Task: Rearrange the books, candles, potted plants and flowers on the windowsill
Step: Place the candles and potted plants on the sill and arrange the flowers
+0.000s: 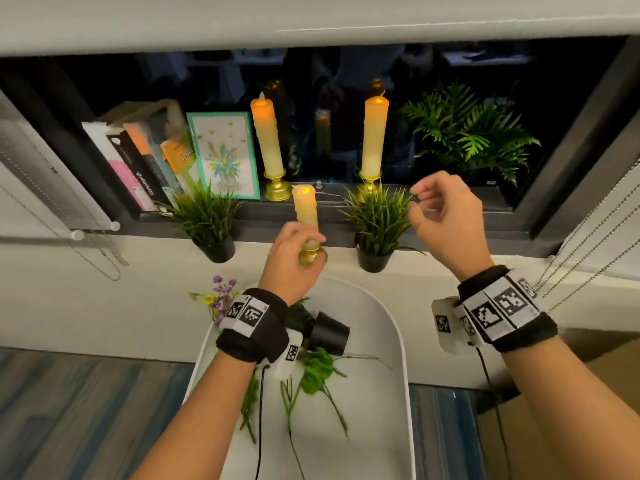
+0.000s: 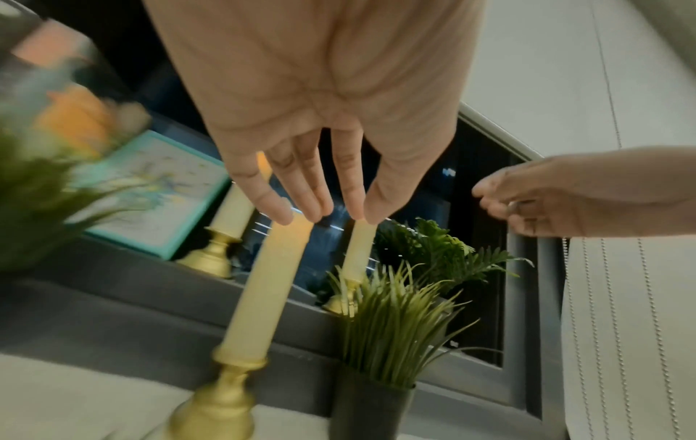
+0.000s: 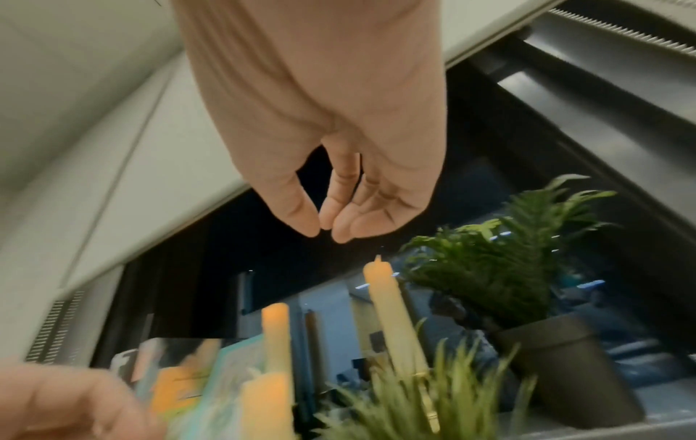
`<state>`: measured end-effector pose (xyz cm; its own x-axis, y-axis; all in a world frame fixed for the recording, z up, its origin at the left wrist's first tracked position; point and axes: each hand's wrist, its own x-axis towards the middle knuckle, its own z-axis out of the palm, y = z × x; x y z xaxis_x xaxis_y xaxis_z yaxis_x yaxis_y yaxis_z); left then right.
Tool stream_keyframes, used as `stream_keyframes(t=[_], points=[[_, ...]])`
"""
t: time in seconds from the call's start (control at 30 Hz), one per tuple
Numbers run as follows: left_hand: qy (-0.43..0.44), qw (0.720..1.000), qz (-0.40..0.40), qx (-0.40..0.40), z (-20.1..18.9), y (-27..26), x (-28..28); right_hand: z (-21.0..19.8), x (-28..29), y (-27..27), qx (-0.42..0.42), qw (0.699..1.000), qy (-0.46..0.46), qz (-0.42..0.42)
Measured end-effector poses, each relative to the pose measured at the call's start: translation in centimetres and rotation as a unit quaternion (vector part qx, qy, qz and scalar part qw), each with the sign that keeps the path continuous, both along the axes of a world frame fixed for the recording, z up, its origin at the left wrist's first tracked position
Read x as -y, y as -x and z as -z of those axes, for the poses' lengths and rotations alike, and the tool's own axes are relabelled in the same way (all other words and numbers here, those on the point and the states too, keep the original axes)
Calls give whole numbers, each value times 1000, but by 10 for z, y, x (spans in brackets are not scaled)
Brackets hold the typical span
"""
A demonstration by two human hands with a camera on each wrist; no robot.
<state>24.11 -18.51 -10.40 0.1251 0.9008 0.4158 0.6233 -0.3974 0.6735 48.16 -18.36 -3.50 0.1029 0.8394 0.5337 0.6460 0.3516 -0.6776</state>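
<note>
A lit cream candle (image 1: 304, 206) in a gold holder stands upright on the pale ledge, in front of the dark windowsill (image 1: 266, 216) and between two grass plants in black pots (image 1: 204, 220) (image 1: 377, 220). My left hand (image 1: 313, 247) is at the candle's base. In the left wrist view its fingers (image 2: 312, 190) are straight above the candle (image 2: 271, 282), not wrapped round it. My right hand (image 1: 419, 202) hovers over the right grass plant, loosely curled, thumb and fingertips (image 3: 339, 220) close together, holding nothing. Two taller candles (image 1: 266, 140) (image 1: 374, 136) stand at the back.
Leaning books (image 1: 138, 161) and a teal-framed flower picture (image 1: 225, 154) fill the sill's left; a fern (image 1: 467, 133) stands at the right. Below, a white tray (image 1: 381, 323) holds a tipped black pot (image 1: 329, 332) and green stems; purple flowers (image 1: 220, 296) lie at its left edge. Blind chains (image 1: 571, 254) hang right.
</note>
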Motion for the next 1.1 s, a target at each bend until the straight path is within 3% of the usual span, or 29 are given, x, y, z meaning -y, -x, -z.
stream_keyframes(t=[0.17,0.3,0.43,0.5,0.73,0.87,1.1], points=[[89,995,-53,4,35,58,35,8,33,62,30,984,26,-173],[167,976,-106,94,63,91,29,64,26,100,121,944,141,-273],[209,968,-108,82,76,99,11,129,6,116,268,877,318,-240],[236,964,-109,54,82,109,6,152,2,123,282,858,381,-198],[287,945,-129,-85,117,168,6,213,6,149,347,804,472,-103],[336,932,-69,-121,130,174,7,233,13,150,335,816,466,-63],[326,927,-11,-183,136,179,-8,229,20,141,215,887,407,-20]])
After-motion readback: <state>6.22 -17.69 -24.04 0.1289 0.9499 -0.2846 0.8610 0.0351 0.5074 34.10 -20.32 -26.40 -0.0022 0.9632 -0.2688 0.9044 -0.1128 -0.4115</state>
